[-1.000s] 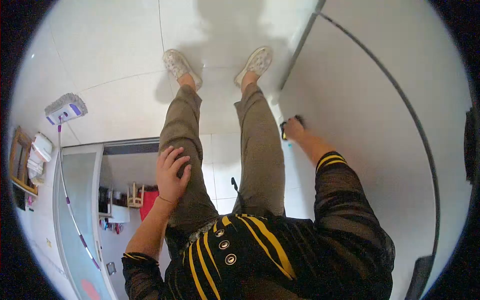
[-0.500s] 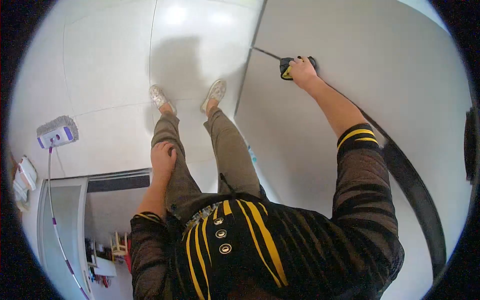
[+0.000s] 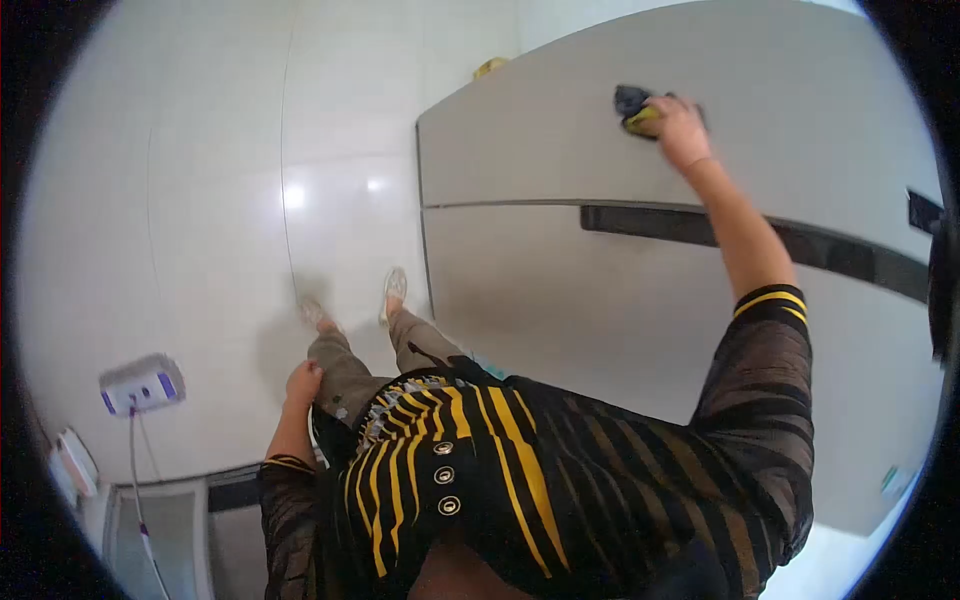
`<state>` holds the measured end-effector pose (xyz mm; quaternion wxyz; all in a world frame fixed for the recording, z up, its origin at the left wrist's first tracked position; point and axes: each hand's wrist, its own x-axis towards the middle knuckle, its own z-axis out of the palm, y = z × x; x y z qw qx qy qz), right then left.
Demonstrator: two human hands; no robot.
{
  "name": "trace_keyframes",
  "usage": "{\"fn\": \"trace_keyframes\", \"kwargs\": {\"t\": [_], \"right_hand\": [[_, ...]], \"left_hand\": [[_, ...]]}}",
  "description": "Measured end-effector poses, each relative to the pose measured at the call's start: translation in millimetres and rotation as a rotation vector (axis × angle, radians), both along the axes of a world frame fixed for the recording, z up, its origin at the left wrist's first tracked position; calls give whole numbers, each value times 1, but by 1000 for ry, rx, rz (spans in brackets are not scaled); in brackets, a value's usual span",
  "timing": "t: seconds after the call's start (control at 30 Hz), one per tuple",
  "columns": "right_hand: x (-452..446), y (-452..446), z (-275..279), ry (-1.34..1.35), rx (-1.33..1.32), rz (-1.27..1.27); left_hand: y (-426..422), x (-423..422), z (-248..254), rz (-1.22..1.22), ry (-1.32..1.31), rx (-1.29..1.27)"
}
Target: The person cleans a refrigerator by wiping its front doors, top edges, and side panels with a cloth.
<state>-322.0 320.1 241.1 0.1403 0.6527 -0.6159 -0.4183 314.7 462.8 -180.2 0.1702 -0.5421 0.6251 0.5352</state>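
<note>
My right hand (image 3: 682, 132) is closed on a dark grey and yellow cloth (image 3: 634, 103), which it presses against a large grey door (image 3: 530, 110). The door looks like part of a refrigerator. A seam and a dark recessed handle strip (image 3: 650, 222) run under my right forearm. Below the seam is a second grey door (image 3: 560, 290). My left hand (image 3: 304, 382) hangs beside my left thigh with its fingers curled in, and nothing shows in it.
A flat mop (image 3: 150, 390) with a grey head and purple-and-white plate stands on the pale tiled floor (image 3: 220, 250) at left. Near it are white items (image 3: 75, 462) and a framed glass door (image 3: 160, 530). A yellowish object (image 3: 490, 67) shows past the door's far edge.
My right hand and the cloth have moved across the seam, farther up and right on the grey surface. My left hand has come off my thigh and curled. The view has shifted.
</note>
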Motion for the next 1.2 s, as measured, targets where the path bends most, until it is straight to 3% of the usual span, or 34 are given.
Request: {"fn": "trace_keyframes", "kwargs": {"t": [0.17,0.27,0.33,0.47,0.53,0.57,0.7,0.77,0.8,0.83,0.87,0.97,1.03,1.13,1.2], "right_hand": [[3,9,197,262,-456,123],[-7,18,214,340,-660,242],[-7,35,188,248,-648,118],[4,99,61,24,-463,-20],[36,127,35,-61,-297,-74],[39,134,38,-121,-201,-54],[50,132,132,9,-426,66],[47,128,207,29,-677,150],[58,123,283,79,-773,102],[51,123,314,231,-836,274],[47,125,341,335,-882,263],[52,122,347,441,-1049,227],[53,122,306,321,-1053,184],[51,131,251,147,-689,169],[60,129,256,82,-624,140]], "left_hand": [[-48,39,-6,-42,7,-111],[-75,35,4,62,109,-175],[-79,40,-1,8,121,-228],[-76,24,-4,-12,211,-252],[-72,10,10,-17,232,-209],[-68,8,6,-8,270,-178],[-73,31,-3,-119,209,-200],[-77,44,-28,-98,195,-116],[-81,57,-63,30,294,-66],[-83,66,-87,157,380,-2],[-89,47,11,38,204,-107],[-92,48,1,73,252,-205],[-85,45,6,104,254,-221],[-80,36,17,106,218,-199],[-74,41,-17,43,244,-91]]}}
